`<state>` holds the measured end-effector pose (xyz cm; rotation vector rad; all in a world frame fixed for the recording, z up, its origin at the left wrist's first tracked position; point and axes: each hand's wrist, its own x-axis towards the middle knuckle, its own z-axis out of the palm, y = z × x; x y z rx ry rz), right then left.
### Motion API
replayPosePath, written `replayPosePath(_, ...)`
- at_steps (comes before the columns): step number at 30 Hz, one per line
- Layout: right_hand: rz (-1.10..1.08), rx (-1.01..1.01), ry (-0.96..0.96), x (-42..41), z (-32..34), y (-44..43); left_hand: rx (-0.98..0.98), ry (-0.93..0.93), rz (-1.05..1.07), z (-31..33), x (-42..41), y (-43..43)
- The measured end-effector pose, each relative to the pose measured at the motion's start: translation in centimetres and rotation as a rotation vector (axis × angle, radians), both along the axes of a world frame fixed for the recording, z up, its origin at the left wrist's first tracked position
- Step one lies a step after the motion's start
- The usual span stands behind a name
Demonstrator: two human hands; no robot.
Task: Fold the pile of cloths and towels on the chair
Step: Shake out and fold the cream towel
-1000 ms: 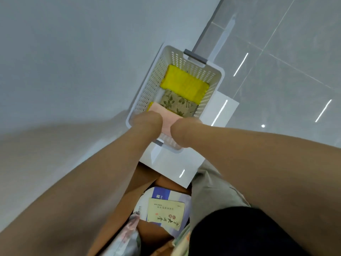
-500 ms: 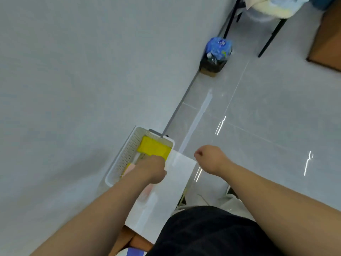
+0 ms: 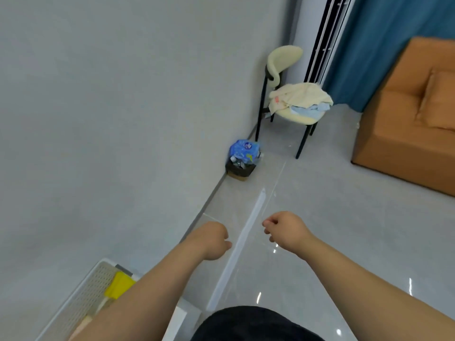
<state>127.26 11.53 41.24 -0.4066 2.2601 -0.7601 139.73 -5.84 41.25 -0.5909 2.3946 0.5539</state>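
Observation:
A cream chair [image 3: 283,60] with black legs stands in the far corner. On its seat lies a pile of cloths [image 3: 299,97], a cream towel on top and a light blue one under it. At the bottom left a white perforated basket [image 3: 81,299] holds a folded yellow cloth [image 3: 119,285]. My left hand [image 3: 210,239] and my right hand [image 3: 285,230] hover over the floor with curled fingers and hold nothing. Both hands are far from the chair.
A small bin with a blue packet [image 3: 242,157] on top sits by the wall before the chair. An orange sofa [image 3: 406,124] fills the right side. Blue curtains [image 3: 384,40] hang behind it. Glossy grey floor tiles [image 3: 332,230] lie between me and the chair.
Both hands left the basket after laying a pink cloth in it and now hold nothing. The view has risen from the basket to the chair in the corner.

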Motion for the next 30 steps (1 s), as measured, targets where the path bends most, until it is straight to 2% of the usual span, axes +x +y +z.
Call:
replayPosePath(8, -0.162, -0.075, -0.036, -15.5, 2.2, 6.4, 0.042, 0.183, 0.073, 2.9, -15.8, 5.5)
replayPosePath(16, -0.131, -0.128, 0.011, -34.1, 2.8, 6.1, 0.243, 0.383, 0.334, 0.6, -35.6, 5.4)
replayPosePath(25, -0.16, -0.096, 0.038, -58.7, 4.5, 4.8, 0.441, 0.437, 0.528, 1.8, -61.3, 4.3)
replayPosePath(30, -0.132, -0.108, 0.026, -70.1, 3.4, 3.7, 0.483, 0.455, 0.624, 2.1, -73.7, 3.9)
